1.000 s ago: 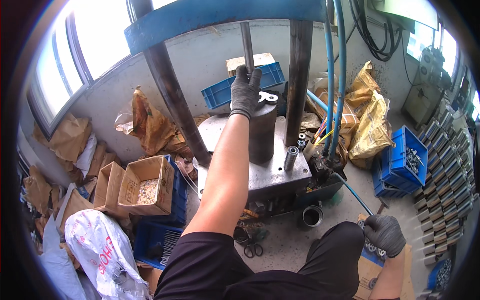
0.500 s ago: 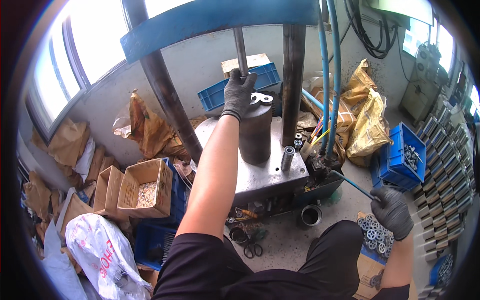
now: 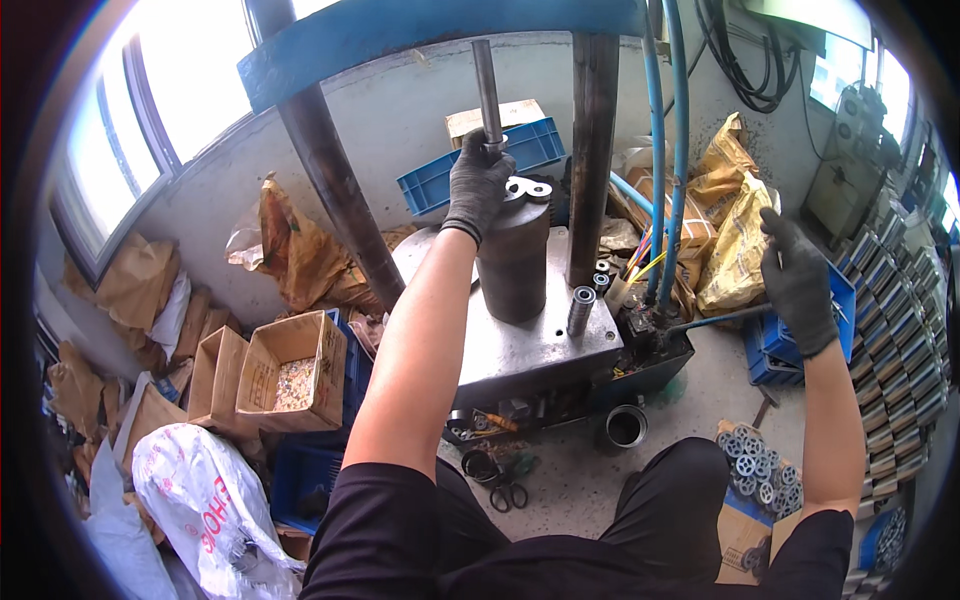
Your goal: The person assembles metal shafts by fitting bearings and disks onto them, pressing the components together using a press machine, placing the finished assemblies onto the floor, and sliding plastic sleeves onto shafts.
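Note:
My left hand (image 3: 478,182), in a dark grey glove, is closed around the lower part of an upright metal rod (image 3: 487,90). The rod's upper end shows at the lower edge of the blue press beam (image 3: 440,50). Beside that hand, a pale metal link with two round holes (image 3: 527,188) lies on top of a thick dark cylinder (image 3: 513,275). The cylinder stands on the steel press plate (image 3: 480,360). My gloved right hand (image 3: 800,285) is raised at the right, fingers apart, by the end of a long lever (image 3: 715,319); no grip on it shows.
Bearings are stacked (image 3: 580,310) on the plate's right corner. Two dark columns flank the plate. A metal cup (image 3: 625,428) and scissors (image 3: 508,496) lie on the floor. Left are cartons (image 3: 292,385); right are a blue crate (image 3: 840,300), spoked wheels (image 3: 760,470) and stacked metal tubes (image 3: 900,340).
My right hand has risen from the lever's end, and its fingers have opened. The lever's outer end has swung up. My left hand stays around the rod.

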Available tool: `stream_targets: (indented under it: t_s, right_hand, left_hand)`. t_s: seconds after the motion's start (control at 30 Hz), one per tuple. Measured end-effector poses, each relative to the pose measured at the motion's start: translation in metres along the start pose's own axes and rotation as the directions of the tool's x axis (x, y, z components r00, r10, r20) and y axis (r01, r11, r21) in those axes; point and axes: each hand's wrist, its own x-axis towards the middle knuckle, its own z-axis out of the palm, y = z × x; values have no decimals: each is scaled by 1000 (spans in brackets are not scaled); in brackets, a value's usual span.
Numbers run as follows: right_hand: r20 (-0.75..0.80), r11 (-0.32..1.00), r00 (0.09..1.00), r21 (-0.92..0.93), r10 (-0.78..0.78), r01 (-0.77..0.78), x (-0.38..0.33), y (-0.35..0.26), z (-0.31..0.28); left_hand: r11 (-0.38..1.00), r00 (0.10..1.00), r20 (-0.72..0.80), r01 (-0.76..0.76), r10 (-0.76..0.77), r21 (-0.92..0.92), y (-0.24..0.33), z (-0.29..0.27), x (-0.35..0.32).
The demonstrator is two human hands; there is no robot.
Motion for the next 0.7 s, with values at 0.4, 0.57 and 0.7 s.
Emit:
stream_targets:
  t_s: [0.4, 0.57, 0.7]
  right_hand:
    - [886, 938, 426, -26, 182, -346, -192, -35, -76]
    - [837, 938, 506, -20, 205, -347, -152, -53, -75]
    - [792, 938, 575, 10, 204, -347, -141, -52, -72]
  left_hand:
    - [994, 1000, 7, -20, 19, 111, 16, 3, -7]
    - [987, 999, -3, -38, 39, 159, 2, -1, -2]
    - [993, 1000, -2, -29, 29, 119, -6, -5, 2]
